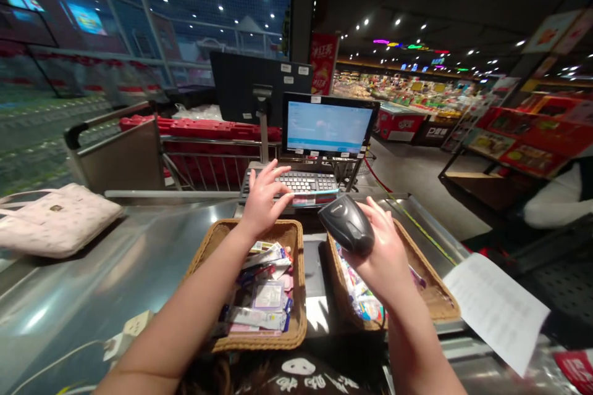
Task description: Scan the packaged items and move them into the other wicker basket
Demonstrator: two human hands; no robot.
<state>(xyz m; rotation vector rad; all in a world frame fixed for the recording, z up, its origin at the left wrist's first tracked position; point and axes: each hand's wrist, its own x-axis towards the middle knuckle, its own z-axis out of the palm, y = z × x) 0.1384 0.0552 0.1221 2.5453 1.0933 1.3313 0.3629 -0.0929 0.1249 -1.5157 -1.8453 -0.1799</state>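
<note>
My left hand (pixel 265 196) reaches over the left end of a black keyboard (pixel 308 182), fingers spread and holding nothing. Whether a fingertip touches a key I cannot tell. A black barcode scanner (pixel 346 223) is gripped in my right hand (pixel 382 253), its head pointing up and to the left. Below my left forearm lies a wicker basket (pixel 300 296) with small packaged goods (pixel 269 296) in it. Under my right hand stands a second wicker basket (pixel 433 296), also holding colourful packets (pixel 359 290); my hand and wrist hide part of it. Behind the keyboard a lit screen (pixel 330 124) faces me.
A pale handbag (pixel 60 219) rests on the metal counter (pixel 152 241) at the left. Near my left forearm sit a power strip (pixel 138 324) and cables. A printed paper sheet (pixel 498 308) lies at the right. Beyond the counter is a shopping cart (pixel 208 160). A person's sleeve (pixel 556 197) shows far right.
</note>
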